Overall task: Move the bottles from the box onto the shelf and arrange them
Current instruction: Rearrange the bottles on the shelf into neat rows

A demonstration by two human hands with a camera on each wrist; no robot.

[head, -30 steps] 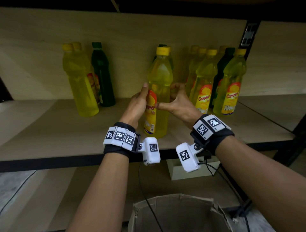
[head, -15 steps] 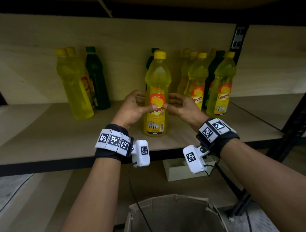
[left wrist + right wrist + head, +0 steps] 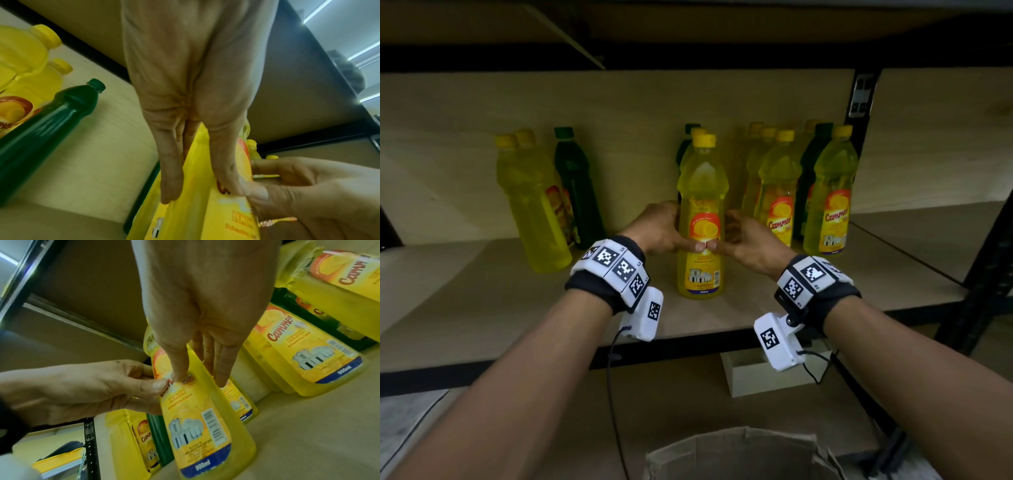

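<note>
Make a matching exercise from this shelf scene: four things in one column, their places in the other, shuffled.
1. yellow plastic bottle with the label facing out
2. dark green plastic bottle
3. brown cardboard box
4. small white tray

A. below the shelf, at the bottom edge of the view
B. between both hands
C. under the shelf board, on the right
D. left group, against the back wall

1-B, 2-D, 3-A, 4-C

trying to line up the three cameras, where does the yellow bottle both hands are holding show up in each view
Head: yellow bottle stands at centre on the shelf, left hand and right hand either side.
Left wrist: lower centre, under the fingers.
Right wrist: centre to bottom, label facing the camera.
Shared landmark: the thumbs meeting on its label.
</note>
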